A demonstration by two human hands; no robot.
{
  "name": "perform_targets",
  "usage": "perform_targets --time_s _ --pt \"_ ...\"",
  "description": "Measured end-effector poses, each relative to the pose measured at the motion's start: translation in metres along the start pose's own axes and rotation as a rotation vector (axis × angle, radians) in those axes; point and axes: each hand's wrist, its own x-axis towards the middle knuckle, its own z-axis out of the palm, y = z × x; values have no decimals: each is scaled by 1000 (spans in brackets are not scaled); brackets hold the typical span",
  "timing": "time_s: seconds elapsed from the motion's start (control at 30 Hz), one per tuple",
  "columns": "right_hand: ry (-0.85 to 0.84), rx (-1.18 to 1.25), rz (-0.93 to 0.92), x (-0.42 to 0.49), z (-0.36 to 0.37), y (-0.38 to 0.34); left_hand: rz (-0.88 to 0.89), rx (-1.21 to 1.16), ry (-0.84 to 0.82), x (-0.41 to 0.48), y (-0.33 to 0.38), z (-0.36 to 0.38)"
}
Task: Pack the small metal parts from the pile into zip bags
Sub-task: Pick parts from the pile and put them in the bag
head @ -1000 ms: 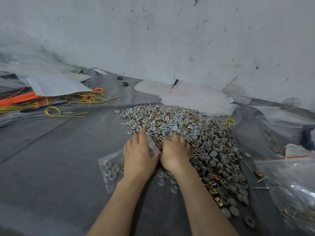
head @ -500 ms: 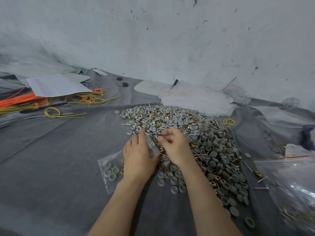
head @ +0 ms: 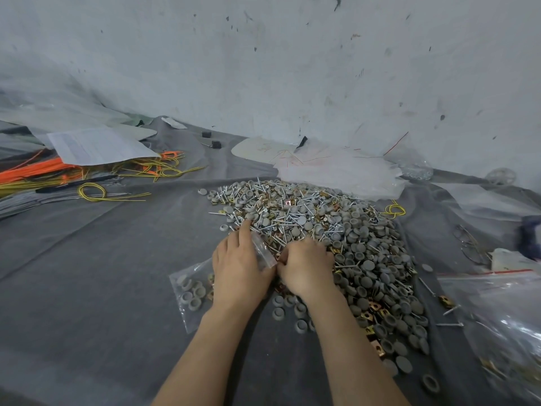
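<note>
One grey cloth [head: 87,288] covered the surface, stained white wall [head: 263,68] behind. The pile of grey caps, screws and brass clips [head: 351,230] touched both hands' fingertips. Left hand [head: 238,268] held the clear zip bag [head: 190,291] at its mouth. Right hand [head: 304,268] curled into the pile edge; grip contents hidden, can't tell.

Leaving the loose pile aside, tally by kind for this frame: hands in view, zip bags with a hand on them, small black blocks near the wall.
Hands: 2, the left hand and the right hand
Zip bags under a hand: 1, the zip bag beneath the left hand
Blocks: 2 small black blocks
Total: 5
</note>
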Motion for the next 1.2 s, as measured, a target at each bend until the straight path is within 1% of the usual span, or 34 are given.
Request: perform_targets --time_s 0.17,0.23,0.33,0.4,0.47,0.53,0.63,0.77,0.87,0.93,1.0,1.07,1.13,1.17,1.2 --pt "14 -8 40 0 5 -7 3 -9 6 -1 -1 0" --pt "61 26 69 0 5 -7 1 -6 1 -1 -2 0" --pt "183 124 92 1 3 -1 5 -1 2 -1 -1 1" --pt "238 315 75 4 0 3 6 6 -2 0 -1 1" --pt "244 591 52 7 -2 4 4 12 -8 0 -1 1" --pt "242 807 33 8 -4 2 3 13 -8 0 -2 1" --pt "237 961 -24 11 -1 -4 10 5 1 0 -1 0" --pt "205 971 -65 13 -5 -18 18 1 1 0 3 -4" --pt "152 829 -127 11 -11 -24 21 -40 9 1 5 -8" --pt "147 797 -154 4 -21 -22 17 -85 50 2 6 -12" --pt "137 834 -174 -4 -33 -16 14 -143 100 2 8 -17" --pt "6 839 -218 -14 -46 -12 19 -202 148 2 12 -21" --pt "-121 740 -269 -22 -52 -15 20 -239 199 4 16 -27" --pt "-124 691 -291 -25 -54 -17 25 -247 227 5 19 -31" --pt "-82 668 -305 -26 -57 -20 37 -244 247 6 20 -35"
